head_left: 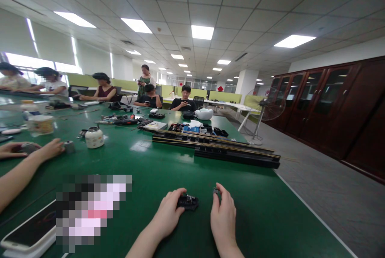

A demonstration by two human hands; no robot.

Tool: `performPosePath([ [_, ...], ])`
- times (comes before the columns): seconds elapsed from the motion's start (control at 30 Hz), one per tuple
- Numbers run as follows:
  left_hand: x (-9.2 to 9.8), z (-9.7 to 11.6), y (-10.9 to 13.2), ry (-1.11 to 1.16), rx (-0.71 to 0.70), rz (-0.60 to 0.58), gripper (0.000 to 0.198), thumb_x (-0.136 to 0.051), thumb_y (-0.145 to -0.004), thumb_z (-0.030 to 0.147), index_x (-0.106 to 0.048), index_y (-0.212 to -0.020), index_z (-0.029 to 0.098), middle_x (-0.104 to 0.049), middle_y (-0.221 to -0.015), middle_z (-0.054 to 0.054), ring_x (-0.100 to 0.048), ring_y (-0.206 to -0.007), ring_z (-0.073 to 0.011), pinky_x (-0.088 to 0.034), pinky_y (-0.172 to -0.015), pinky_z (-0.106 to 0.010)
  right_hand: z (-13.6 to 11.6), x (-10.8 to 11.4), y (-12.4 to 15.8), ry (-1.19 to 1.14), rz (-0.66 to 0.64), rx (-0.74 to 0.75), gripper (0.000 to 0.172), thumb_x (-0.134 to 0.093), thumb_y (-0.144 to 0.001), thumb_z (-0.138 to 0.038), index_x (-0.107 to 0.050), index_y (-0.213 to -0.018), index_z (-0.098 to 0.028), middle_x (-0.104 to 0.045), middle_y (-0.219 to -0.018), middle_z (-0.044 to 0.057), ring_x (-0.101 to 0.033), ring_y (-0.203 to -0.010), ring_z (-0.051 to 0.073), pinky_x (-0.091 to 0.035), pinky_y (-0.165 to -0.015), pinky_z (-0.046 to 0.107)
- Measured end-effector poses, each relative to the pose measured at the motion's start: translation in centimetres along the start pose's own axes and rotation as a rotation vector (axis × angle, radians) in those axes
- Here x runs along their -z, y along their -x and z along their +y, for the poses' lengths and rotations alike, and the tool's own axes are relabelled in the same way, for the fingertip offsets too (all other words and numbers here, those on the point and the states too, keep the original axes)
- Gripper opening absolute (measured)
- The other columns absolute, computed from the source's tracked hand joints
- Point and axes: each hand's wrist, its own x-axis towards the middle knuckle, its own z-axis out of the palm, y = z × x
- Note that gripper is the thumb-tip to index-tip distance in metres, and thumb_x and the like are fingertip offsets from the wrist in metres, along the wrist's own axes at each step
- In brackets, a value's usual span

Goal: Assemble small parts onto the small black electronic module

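Near the front of the green table, my left hand point(170, 212) grips a small black part point(188, 202) with some shiny metal on its top, between thumb and fingers. To its right, my right hand point(223, 214) pinches a tiny dark grey piece point(215, 190) between thumb and forefinger. A gap of bare table lies between the two hands, and the two pieces do not touch. The details of both pieces are too small to make out.
Long black rails point(234, 156) with thin rods lie beyond my hands. A white jar point(94, 137) and a phone point(33, 226) are to the left, near another person's hands point(49, 150). Tools point(120, 120) lie farther back. Several people sit around the table point(144, 174).
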Motion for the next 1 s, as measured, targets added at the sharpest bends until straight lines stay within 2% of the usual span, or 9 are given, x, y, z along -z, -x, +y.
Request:
performPosePath([
  [0.4,0.0,0.2,0.0,-0.005,0.017,-0.001,0.053,-0.048,-0.066,0.01,-0.049,-0.118,0.018,-0.058,-0.117,-0.006,-0.05,-0.11,-0.019,-0.034,-0.097,-0.029,0.1,-0.5,0.3,0.039,-0.062,0.068,0.034,-0.035,-0.083,-0.03,-0.053,-0.11,-0.018,-0.061,-0.109,0.009,-0.053,-0.104,0.024,-0.039,-0.087,0.037],
  [0.6,0.1,0.2,0.0,-0.011,0.015,0.004,0.051,-0.046,-0.066,0.011,-0.05,-0.117,0.019,-0.059,-0.116,-0.006,-0.05,-0.109,-0.0194,-0.034,-0.096,-0.028,-0.2,-0.6,0.6,0.082,-0.193,0.104,0.026,-0.04,-0.082,-0.028,-0.059,-0.099,-0.023,-0.065,-0.102,0.005,-0.055,-0.099,0.023,-0.039,-0.086,0.037],
  [0.8,-0.1,-0.2,0.0,-0.004,-0.013,0.015,0.049,-0.047,-0.067,0.013,-0.05,-0.116,0.019,-0.06,-0.113,-0.006,-0.05,-0.107,-0.0195,-0.035,-0.095,-0.03,-1.3,-0.6,1.1,-0.008,-0.357,0.192,0.023,-0.044,-0.082,-0.028,-0.061,-0.098,-0.025,-0.064,-0.1,0.004,-0.054,-0.099,0.02,-0.039,-0.089,0.035],
  [1.0,0.0,-0.2,-0.3,0.026,-0.039,0.005,0.049,-0.049,-0.066,0.013,-0.052,-0.115,0.017,-0.059,-0.112,-0.008,-0.05,-0.106,-0.0199,-0.035,-0.095,-0.03,-1.8,-0.3,0.9,-0.047,-0.412,0.247,0.021,-0.044,-0.083,-0.028,-0.06,-0.097,-0.023,-0.062,-0.102,0.004,-0.05,-0.103,0.02,-0.035,-0.093,0.036],
])
